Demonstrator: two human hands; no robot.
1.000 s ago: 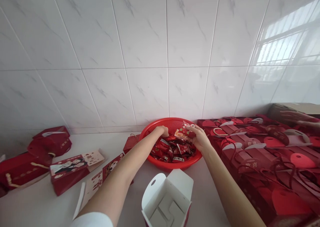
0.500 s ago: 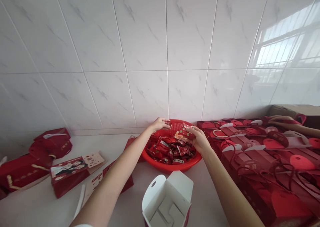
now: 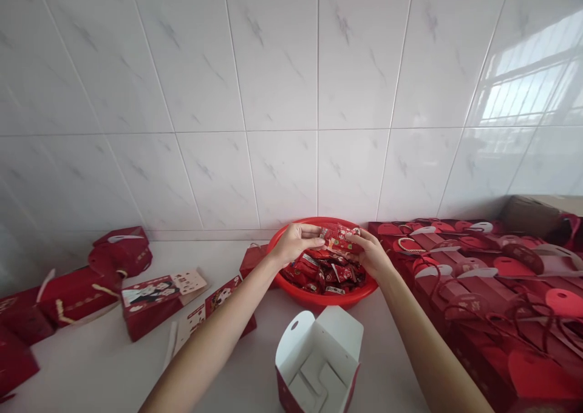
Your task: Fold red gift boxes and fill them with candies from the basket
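Observation:
A red basket stands against the tiled wall with many red wrapped packets in it. My left hand, over the basket's left part, has its thumb and fingers closed on a small red packet. Close beside it on the right, my right hand pinches red packets above the pile. In front of the basket is an open box, white inside, its flaps standing up and no packets visible in it.
Closed red gift boxes with cords crowd the right side, with a brown carton behind. To the left lie a box with a printed picture, another patterned box and red boxes along the wall.
My left hand has moved down and right, closer to my right hand. The view has shifted, so the scene sits further right. The other person's hand at the far right is gone from view.

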